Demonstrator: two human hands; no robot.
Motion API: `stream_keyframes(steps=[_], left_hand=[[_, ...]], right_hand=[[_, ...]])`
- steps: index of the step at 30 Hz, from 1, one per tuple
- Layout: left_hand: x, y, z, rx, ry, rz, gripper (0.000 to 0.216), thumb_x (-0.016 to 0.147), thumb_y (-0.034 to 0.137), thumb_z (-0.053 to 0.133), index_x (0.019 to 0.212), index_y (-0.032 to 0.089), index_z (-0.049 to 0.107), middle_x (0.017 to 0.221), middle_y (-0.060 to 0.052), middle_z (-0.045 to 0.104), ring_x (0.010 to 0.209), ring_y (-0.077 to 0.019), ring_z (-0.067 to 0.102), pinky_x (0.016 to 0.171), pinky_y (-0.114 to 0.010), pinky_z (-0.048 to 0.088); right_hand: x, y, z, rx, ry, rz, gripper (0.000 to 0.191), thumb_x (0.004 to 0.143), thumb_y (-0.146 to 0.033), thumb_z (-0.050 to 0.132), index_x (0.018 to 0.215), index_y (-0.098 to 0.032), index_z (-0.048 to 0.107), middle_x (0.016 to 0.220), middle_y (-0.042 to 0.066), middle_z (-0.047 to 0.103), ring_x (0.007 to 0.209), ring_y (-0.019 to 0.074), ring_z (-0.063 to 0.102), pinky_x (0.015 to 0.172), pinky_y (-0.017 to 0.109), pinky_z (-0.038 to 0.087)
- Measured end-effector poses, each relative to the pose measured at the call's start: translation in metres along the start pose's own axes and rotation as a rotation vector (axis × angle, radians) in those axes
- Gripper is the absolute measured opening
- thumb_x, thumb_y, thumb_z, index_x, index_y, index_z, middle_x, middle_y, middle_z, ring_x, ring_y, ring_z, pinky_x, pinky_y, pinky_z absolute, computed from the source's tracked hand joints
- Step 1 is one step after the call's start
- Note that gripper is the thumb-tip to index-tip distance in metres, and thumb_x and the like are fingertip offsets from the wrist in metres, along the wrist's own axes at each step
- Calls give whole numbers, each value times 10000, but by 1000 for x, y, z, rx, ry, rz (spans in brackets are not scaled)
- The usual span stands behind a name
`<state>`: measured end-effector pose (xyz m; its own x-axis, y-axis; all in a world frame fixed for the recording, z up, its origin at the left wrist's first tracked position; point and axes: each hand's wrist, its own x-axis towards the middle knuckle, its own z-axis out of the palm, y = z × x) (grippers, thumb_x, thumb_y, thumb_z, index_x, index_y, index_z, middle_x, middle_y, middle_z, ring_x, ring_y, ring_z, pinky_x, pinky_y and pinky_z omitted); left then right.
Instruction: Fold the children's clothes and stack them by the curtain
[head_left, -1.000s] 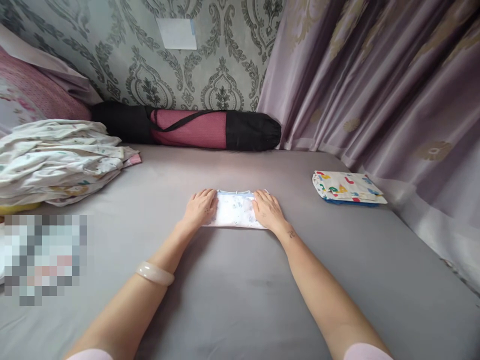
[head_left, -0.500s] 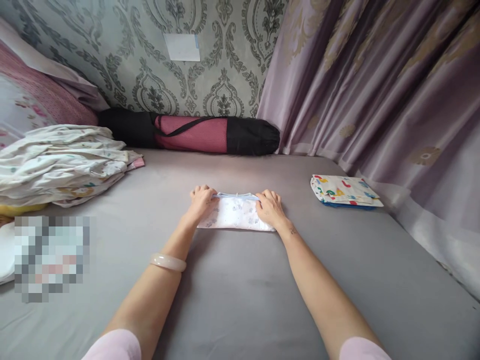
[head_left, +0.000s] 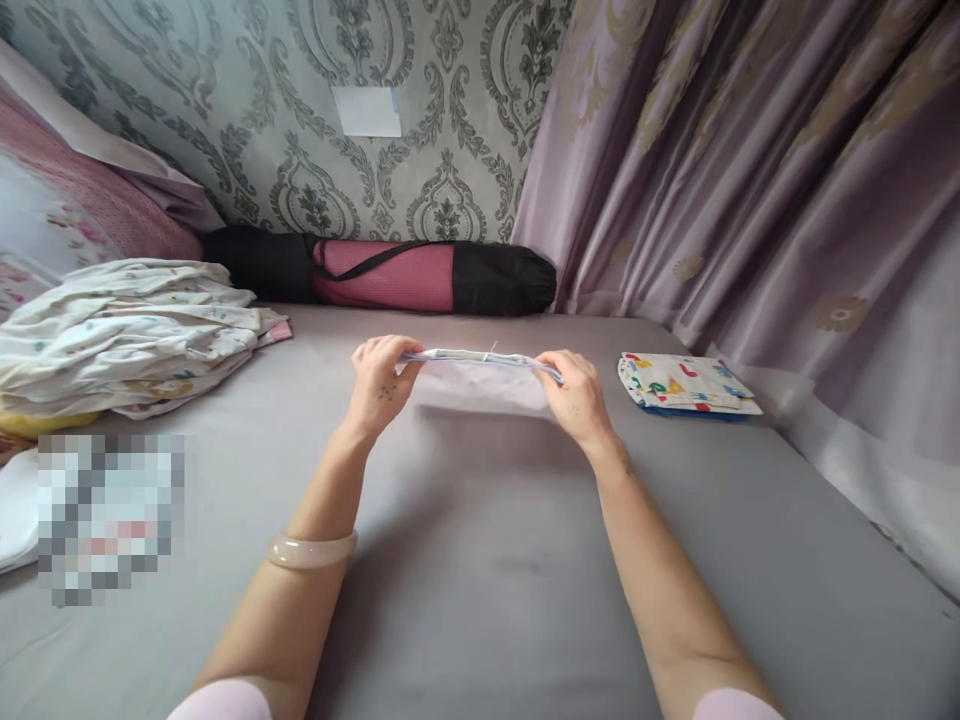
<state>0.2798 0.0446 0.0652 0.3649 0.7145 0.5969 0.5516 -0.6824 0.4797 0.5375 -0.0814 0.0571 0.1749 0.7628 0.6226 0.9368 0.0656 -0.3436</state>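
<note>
A folded white cloth [head_left: 480, 383] with a faint print and light-blue edging is held up by its top edge, stretched between my two hands. My left hand [head_left: 384, 380] pinches the left end, thumb and fingers closed on the edging. At the right end, my right hand [head_left: 576, 395] grips the same edge in a pinch. The cloth hangs above the grey bed sheet [head_left: 480, 570], casting a shadow, and its lower part is blurred. A small thread or tie shows at the middle of its top edge.
To the right lies a folded cloth with colourful print [head_left: 686, 383]. Crumpled patterned fabric [head_left: 142, 335] is heaped at the left, with a pixelated item [head_left: 112, 520] nearer me. A pink-and-black rolled bag [head_left: 382, 273] lies along the wall, and a curtain [head_left: 720, 180] hangs at right.
Both hands have risen off the bed and spread slightly apart, lifting the white cloth. It lay flat on the sheet before and now hangs from its top edge.
</note>
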Motion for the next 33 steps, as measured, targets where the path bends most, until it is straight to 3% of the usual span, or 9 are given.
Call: stream_keyframes(steps=[3, 9, 11, 19, 22, 25, 27, 30, 33], left_hand=[[1, 0, -4, 52, -10, 30, 126, 855, 223, 513, 931, 248, 611, 1028, -33, 698, 1029, -220, 577, 1014, -392, 315], [-10, -22, 0, 92, -736, 79, 250, 753, 189, 480, 883, 260, 682, 924, -6, 726, 916, -202, 608, 1021, -399, 320], [-14, -25, 4, 82, -839, 55, 247, 718, 205, 497, 831, 273, 706, 889, 1, 729, 902, -200, 613, 1022, -382, 332], [-19, -23, -1, 74, -979, -64, 208, 646, 336, 625, 806, 306, 755, 848, -7, 737, 888, -222, 624, 945, -350, 421], [-16, -21, -4, 51, -961, -95, 252, 703, 438, 627, 861, 291, 759, 892, -44, 741, 869, -243, 644, 796, -310, 481], [-16, -15, 5, -15, -782, -45, 293, 837, 388, 505, 950, 258, 741, 985, -71, 736, 888, -245, 663, 804, -321, 492], [-18, -8, 20, -13, -667, 35, 354, 888, 268, 400, 1061, 231, 707, 1119, -88, 711, 1015, -247, 654, 901, -346, 479], [-28, 4, 49, 36, -624, 125, 465, 925, 182, 295, 1291, 176, 583, 1406, -118, 551, 1314, -263, 491, 1085, -432, 370], [-42, 14, 73, 133, -593, 121, 491, 976, 269, 283, 1413, 133, 460, 1534, -140, 388, 1455, -301, 272, 1171, -529, 206]], right_hand=[[1, -6, -9, -53, 25, -48, 159, 903, -142, 497, 965, -210, 627, 1004, 71, 683, 975, 225, 575, 923, 358, 369], [-11, -1, -9, -24, -686, 8, 269, 796, -29, 517, 908, -222, 668, 982, 29, 701, 949, 188, 606, 862, 288, 404], [-14, 0, -6, -8, -798, 77, 276, 785, -40, 522, 893, -231, 688, 989, 25, 708, 943, 177, 619, 816, 249, 418], [-13, 6, -8, 116, -958, 175, 133, 756, -208, 626, 835, -205, 732, 849, 3, 719, 766, 147, 631, 663, 210, 428], [-11, 5, -7, 110, -842, 188, 215, 844, -310, 549, 813, -185, 722, 744, -1, 698, 698, 146, 616, 637, 228, 419], [-11, -1, 6, 38, -596, 190, 342, 936, -293, 400, 1036, -183, 708, 1005, 59, 731, 923, 188, 646, 804, 272, 454], [-14, -10, 19, -3, -493, 175, 436, 963, -270, 329, 1291, -151, 591, 1333, 121, 607, 1225, 217, 541, 1017, 329, 387], [-23, -22, 41, -56, -517, 142, 560, 993, -311, 252, 1495, -79, 337, 1574, 144, 308, 1465, 226, 238, 1184, 403, 174], [-34, -27, 59, -133, -539, 135, 614, 1008, -360, 205, 1526, -32, 241, 1612, 145, 181, 1499, 233, 103, 1209, 427, 71]])
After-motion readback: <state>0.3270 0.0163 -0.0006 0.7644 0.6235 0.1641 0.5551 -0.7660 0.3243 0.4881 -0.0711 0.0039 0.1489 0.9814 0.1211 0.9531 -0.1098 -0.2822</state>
